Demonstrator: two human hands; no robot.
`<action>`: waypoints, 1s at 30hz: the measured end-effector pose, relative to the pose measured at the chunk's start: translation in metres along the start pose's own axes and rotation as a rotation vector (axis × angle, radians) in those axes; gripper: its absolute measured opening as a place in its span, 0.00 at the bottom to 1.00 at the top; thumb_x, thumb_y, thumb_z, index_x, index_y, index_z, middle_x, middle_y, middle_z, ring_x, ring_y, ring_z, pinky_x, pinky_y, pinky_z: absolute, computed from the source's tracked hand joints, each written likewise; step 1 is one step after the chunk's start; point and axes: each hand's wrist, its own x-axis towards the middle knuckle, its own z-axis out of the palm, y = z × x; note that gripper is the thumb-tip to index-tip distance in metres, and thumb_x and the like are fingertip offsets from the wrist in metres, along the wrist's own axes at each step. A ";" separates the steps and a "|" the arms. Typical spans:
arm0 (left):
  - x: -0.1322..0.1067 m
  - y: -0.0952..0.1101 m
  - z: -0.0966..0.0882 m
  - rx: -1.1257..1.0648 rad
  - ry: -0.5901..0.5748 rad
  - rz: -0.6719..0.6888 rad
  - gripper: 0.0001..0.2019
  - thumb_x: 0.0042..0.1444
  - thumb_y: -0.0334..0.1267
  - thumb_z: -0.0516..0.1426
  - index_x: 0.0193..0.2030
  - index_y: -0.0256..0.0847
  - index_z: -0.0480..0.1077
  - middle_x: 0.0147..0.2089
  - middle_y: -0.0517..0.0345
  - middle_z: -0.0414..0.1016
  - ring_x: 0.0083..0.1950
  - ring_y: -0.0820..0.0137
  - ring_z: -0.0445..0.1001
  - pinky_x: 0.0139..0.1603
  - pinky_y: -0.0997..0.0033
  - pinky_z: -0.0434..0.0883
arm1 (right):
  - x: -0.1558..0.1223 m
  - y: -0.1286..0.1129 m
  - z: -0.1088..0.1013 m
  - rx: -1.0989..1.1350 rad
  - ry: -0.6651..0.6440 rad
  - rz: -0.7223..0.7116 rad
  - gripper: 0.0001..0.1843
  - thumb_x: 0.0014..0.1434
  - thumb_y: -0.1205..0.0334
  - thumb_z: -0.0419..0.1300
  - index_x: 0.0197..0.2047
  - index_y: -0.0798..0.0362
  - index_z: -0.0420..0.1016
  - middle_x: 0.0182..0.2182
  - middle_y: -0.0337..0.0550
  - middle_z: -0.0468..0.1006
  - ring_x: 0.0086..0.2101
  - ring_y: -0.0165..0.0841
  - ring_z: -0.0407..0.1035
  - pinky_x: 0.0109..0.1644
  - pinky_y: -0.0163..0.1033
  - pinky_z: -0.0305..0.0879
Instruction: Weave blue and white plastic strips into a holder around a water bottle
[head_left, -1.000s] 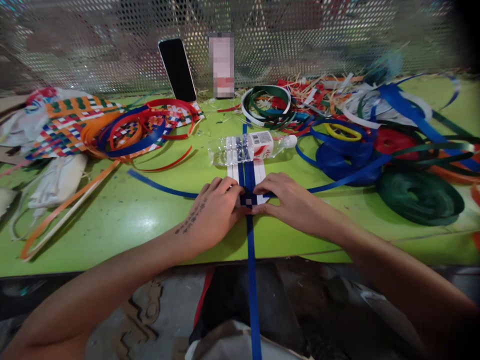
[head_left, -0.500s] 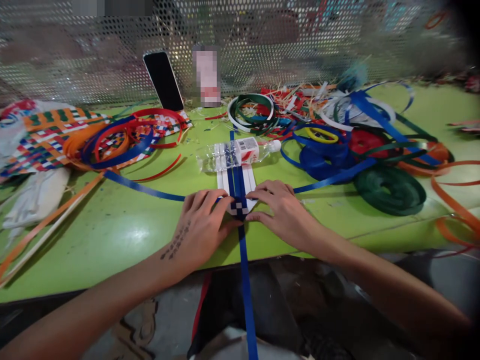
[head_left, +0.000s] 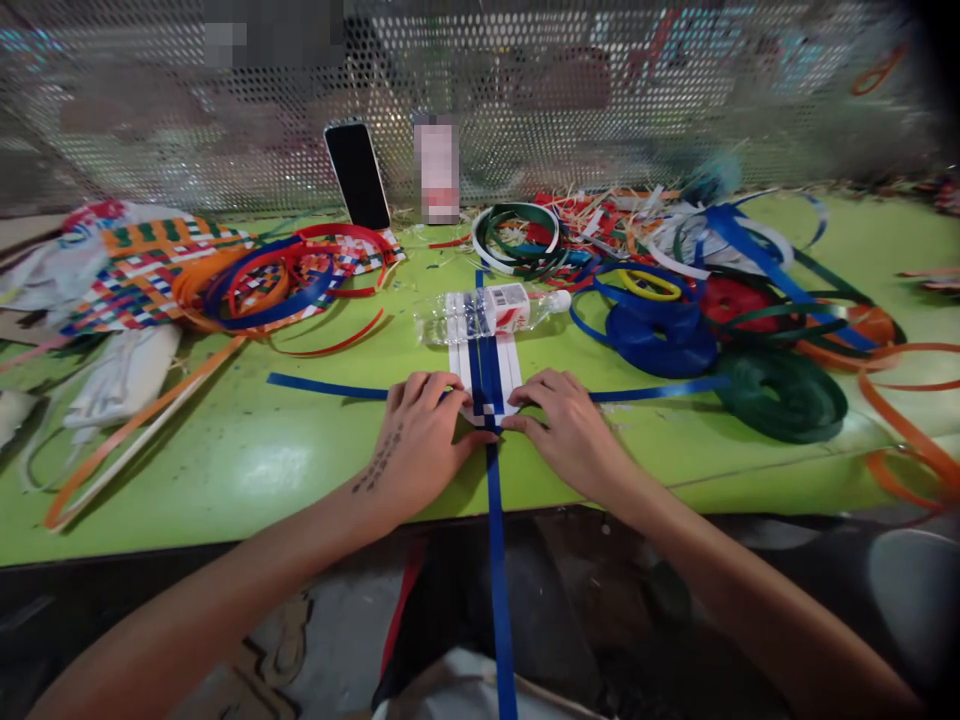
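Observation:
A small weave of white and blue plastic straps lies on the table in front of me, with a clear plastic bottle on its side across the far part. A blue cross strap runs sideways through the near end, its ends reaching out left and right. My left hand is closed on this strap at the weave's left edge, thumb on the near side. On the right edge, my right hand pinches it the same way. Another blue strap hangs from the weave over the table edge toward me.
Strap coils, blue and dark green, lie to the right. A colourful woven piece and loose coils sit at the left, near a white power strip. A phone leans on the perforated metal screen.
The view has shifted, so everything sits a little further right. The cross strap's raised ends have come down flatter. Both hands stay at the weave's near end.

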 end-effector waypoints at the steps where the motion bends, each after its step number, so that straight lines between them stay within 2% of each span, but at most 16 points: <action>1: -0.001 0.000 -0.001 0.002 0.004 0.002 0.15 0.71 0.51 0.66 0.51 0.41 0.79 0.60 0.47 0.80 0.61 0.50 0.71 0.60 0.47 0.69 | 0.000 0.000 0.000 0.002 -0.002 0.003 0.06 0.74 0.61 0.64 0.48 0.50 0.82 0.48 0.52 0.82 0.50 0.49 0.72 0.58 0.56 0.68; 10: -0.007 0.006 -0.006 0.097 0.053 0.113 0.09 0.73 0.46 0.65 0.50 0.45 0.83 0.60 0.52 0.84 0.64 0.48 0.72 0.62 0.43 0.66 | -0.004 -0.001 0.000 -0.007 0.035 -0.036 0.08 0.74 0.60 0.63 0.48 0.49 0.85 0.47 0.53 0.83 0.49 0.50 0.73 0.57 0.58 0.71; 15: -0.006 0.007 -0.008 0.120 0.044 0.116 0.09 0.73 0.45 0.64 0.50 0.46 0.83 0.61 0.52 0.83 0.66 0.47 0.72 0.62 0.40 0.66 | -0.004 0.001 0.001 0.008 0.043 -0.045 0.08 0.74 0.59 0.63 0.49 0.48 0.85 0.47 0.54 0.83 0.49 0.50 0.74 0.57 0.59 0.71; 23: -0.002 0.002 -0.005 0.057 0.047 0.071 0.10 0.70 0.48 0.68 0.49 0.46 0.84 0.64 0.50 0.81 0.68 0.47 0.70 0.63 0.41 0.67 | 0.000 -0.001 -0.001 0.004 0.012 -0.022 0.05 0.72 0.63 0.65 0.46 0.50 0.84 0.45 0.52 0.84 0.49 0.49 0.74 0.56 0.57 0.70; 30: -0.003 0.004 -0.007 0.087 0.038 0.072 0.08 0.69 0.45 0.68 0.49 0.45 0.84 0.65 0.49 0.80 0.70 0.46 0.69 0.64 0.39 0.66 | 0.000 -0.001 -0.002 0.005 0.011 -0.023 0.05 0.73 0.61 0.65 0.46 0.51 0.84 0.45 0.52 0.84 0.48 0.49 0.74 0.57 0.56 0.69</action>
